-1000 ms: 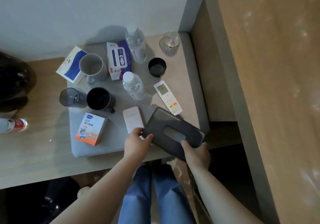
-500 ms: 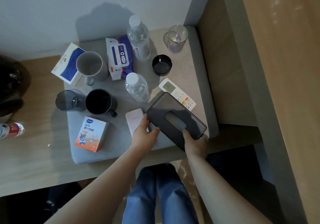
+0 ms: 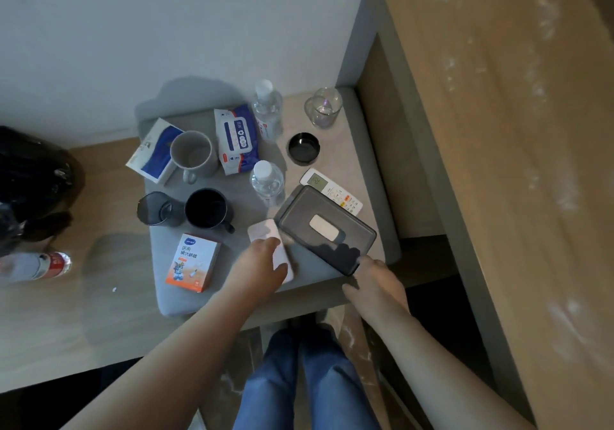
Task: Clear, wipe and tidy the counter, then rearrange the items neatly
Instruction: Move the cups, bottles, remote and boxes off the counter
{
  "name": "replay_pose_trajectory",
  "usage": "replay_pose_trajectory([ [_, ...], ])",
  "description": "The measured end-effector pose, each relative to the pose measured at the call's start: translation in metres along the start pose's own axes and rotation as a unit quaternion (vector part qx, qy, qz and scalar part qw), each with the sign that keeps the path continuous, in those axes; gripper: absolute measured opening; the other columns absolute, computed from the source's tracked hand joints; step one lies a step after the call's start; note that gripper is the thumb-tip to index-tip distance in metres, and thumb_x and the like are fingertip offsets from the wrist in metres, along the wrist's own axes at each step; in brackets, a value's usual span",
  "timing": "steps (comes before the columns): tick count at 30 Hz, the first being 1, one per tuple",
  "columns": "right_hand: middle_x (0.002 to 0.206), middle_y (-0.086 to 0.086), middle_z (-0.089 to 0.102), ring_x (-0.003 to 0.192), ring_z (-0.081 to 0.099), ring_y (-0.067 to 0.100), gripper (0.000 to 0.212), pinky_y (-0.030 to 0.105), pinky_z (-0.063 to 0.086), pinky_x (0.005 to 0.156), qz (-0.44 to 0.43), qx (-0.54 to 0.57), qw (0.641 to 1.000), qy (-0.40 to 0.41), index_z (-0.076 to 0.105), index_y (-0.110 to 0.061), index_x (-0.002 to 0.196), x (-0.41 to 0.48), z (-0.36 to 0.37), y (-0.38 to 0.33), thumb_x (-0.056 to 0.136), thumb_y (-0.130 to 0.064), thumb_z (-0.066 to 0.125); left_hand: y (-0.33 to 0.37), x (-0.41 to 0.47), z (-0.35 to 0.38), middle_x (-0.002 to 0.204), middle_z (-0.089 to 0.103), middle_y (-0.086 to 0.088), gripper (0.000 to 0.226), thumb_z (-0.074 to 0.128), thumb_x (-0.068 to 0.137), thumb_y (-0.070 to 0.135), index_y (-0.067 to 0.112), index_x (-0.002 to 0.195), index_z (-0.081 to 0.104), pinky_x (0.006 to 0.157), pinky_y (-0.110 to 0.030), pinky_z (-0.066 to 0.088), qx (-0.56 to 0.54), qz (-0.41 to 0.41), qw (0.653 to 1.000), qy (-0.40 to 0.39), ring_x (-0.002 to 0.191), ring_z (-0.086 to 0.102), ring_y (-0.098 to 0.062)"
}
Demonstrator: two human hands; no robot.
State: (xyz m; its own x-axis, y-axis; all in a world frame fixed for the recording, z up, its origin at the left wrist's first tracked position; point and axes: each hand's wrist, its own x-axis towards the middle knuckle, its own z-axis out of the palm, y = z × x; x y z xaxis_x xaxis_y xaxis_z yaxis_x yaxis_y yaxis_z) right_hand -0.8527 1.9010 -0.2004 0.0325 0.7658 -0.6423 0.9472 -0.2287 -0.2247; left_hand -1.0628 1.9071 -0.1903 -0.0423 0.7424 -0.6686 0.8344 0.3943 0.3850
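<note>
orange box [image 3: 192, 263] "医用" | right hand [image 3: 375, 283] holds tissue box [image 3: 299, 217] corner

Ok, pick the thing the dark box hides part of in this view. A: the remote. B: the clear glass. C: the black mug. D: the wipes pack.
A: the remote has its near end vanishing behind the far edge of the dark box, which the right hand grips at its near corner.

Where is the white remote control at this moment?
In the head view, the white remote control lies flat on the right part of the grey mat, just beyond the dark tissue box and nearer than the black round dish.
</note>
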Motion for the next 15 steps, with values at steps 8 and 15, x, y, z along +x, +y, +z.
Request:
replay_pose_trajectory([
  [8, 0.113, 0.000, 0.058, 0.101, 0.059, 0.018, 0.040, 0.028, 0.050, 0.079, -0.067, -0.002, 0.996, 0.051, 0.053, -0.023, 0.124, -0.083, -0.070, -0.021, 0.086, -0.031, 0.065, 0.024, -0.072, -0.056, 0.131, 0.056, -0.006, 0.046, 0.056, 0.094, 0.034, 0.017, 0.136, 0.048, 0.097, -0.036, 0.046, 0.150, 0.088, 0.985, -0.006, 0.115, 0.057, -0.026],
  [15, 0.108, -0.005, 0.058, 0.096, 0.060, 0.013, 0.036, 0.026, 0.052, 0.077, -0.051, -0.025, 0.990, 0.126, 0.055, -0.026, 0.120, -0.167, -0.114, -0.010, 0.086, -0.034, 0.064, 0.077, -0.128, -0.084, 0.127, 0.056, -0.002, 0.037, 0.053, 0.095, 0.034, 0.020, 0.130, 0.051, 0.093, -0.031, 0.047, 0.203, 0.190, 0.960, 0.018, 0.111, 0.057, -0.021],
])
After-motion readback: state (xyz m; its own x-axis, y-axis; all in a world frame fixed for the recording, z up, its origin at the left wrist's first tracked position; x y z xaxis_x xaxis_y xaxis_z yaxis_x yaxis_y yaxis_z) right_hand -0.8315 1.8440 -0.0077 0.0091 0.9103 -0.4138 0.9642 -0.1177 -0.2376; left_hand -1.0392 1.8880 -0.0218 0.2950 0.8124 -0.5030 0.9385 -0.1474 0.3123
